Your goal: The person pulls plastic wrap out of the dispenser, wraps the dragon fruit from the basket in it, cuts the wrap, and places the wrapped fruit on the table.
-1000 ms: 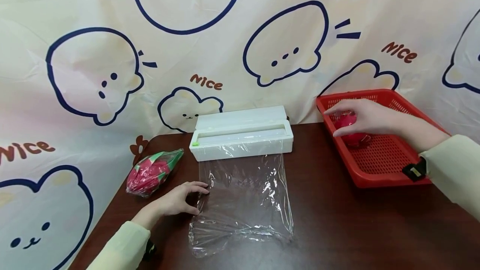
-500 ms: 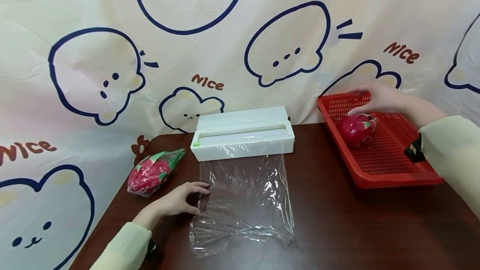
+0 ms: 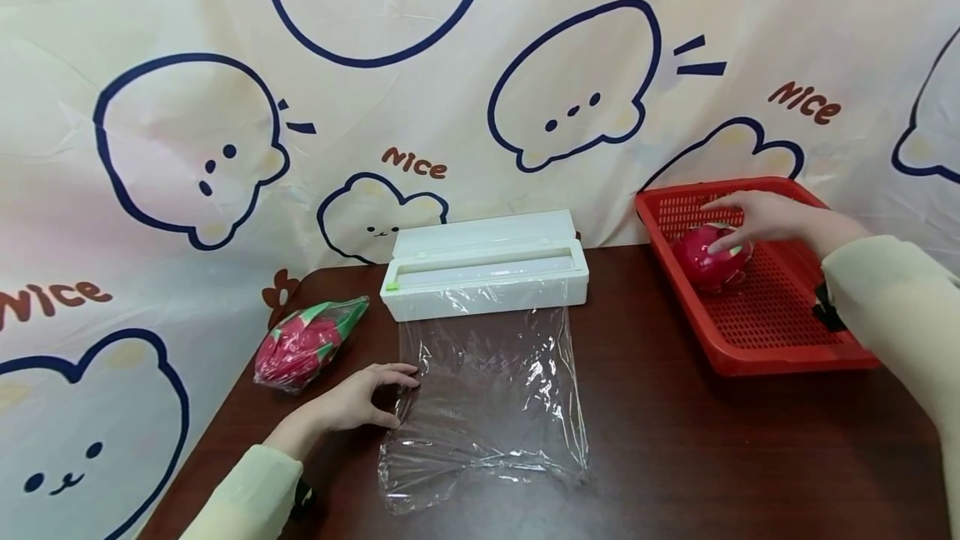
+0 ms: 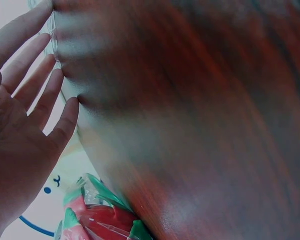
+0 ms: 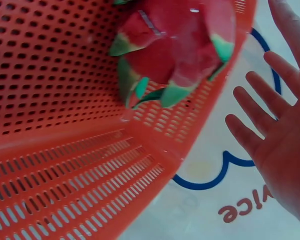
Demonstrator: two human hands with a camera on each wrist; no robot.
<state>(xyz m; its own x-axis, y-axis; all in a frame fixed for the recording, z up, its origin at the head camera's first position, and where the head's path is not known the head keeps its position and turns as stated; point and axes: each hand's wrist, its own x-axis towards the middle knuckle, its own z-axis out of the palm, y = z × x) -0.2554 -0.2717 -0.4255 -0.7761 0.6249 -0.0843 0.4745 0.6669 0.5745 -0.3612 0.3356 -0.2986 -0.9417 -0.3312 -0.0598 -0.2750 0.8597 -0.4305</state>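
Dragon fruit | cropped above, right wrist view | right fingers spread | left fingers extended, film contact unclear

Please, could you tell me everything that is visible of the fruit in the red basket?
The fruit looks like a dragon fruit: roundish, shiny, pink-red, with green-tipped, leaf-like scales. It seems whole and lies in the far left part of the basket, as the head view shows. Whether it touches the basket's side is unclear. The right hand is over it, seemingly not touching.
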